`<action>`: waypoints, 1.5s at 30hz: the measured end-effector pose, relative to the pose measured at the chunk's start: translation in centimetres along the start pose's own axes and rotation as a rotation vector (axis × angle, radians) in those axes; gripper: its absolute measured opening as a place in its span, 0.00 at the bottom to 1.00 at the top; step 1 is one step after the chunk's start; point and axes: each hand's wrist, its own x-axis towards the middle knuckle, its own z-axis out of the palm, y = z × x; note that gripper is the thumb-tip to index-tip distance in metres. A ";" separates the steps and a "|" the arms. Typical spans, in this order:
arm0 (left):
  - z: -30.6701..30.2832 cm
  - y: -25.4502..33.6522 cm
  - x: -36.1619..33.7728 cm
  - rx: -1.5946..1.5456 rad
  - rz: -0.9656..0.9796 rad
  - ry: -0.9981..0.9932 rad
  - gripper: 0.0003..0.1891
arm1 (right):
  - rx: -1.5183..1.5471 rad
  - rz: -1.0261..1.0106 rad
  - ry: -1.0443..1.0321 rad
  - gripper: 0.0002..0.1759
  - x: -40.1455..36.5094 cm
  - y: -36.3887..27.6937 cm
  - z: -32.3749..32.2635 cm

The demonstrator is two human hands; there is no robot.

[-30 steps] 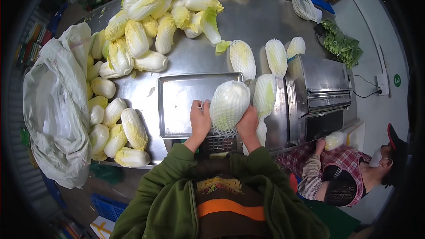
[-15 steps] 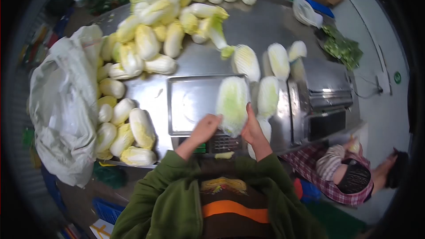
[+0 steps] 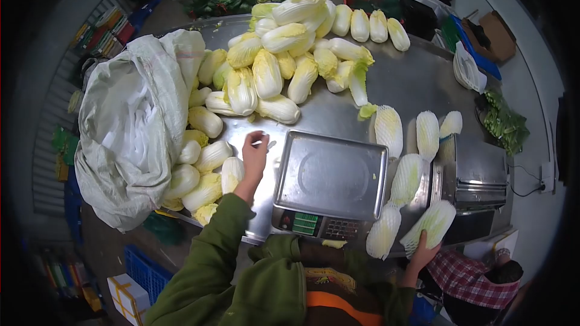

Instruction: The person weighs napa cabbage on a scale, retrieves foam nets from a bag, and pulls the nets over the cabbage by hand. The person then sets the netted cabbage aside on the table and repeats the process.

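Observation:
My right hand [image 3: 423,250] grips a napa cabbage wrapped in white foam netting [image 3: 431,224] at the table's near right edge, beside another netted cabbage [image 3: 384,230]. My left hand [image 3: 254,156] hovers open over the steel table, left of the scale's empty metal tray [image 3: 331,176]. It is close to the row of bare cabbages [image 3: 205,169] along the table's left side. A large pile of bare cabbages [image 3: 284,63] lies at the back.
A big white sack [image 3: 130,127] slumps at the left. Netted cabbages [image 3: 417,139] lie right of the scale, next to a steel machine [image 3: 477,175]. Another person in a plaid shirt [image 3: 474,278] is low at the right. Green vegetables [image 3: 501,124] and boxes lie on the floor.
My right hand carried the netted cabbage from over the scale tray to the table's right edge. My left hand let go and moved left toward the bare cabbages. The view swung left.

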 end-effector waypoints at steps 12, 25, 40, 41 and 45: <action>0.2 -3.8 17.4 0.354 -0.014 0.352 0.57 | -0.753 -0.530 -0.007 0.17 0.5 -1.7 2.3; -5.9 5.2 -2.1 -0.430 -0.602 -0.808 0.34 | -0.533 -0.992 -0.689 0.39 -12.5 -21.2 20.6; -24.8 6.9 10.1 0.238 0.290 0.459 0.22 | -0.582 -0.391 -0.678 0.44 -7.1 -11.2 22.6; -28.0 6.5 12.3 0.324 0.361 0.574 0.22 | -0.827 -0.600 -0.619 0.45 -7.1 -11.0 22.9; -35.4 4.3 16.5 1.060 0.091 0.726 0.23 | -0.958 -0.631 -0.704 0.46 -11.3 -14.9 24.9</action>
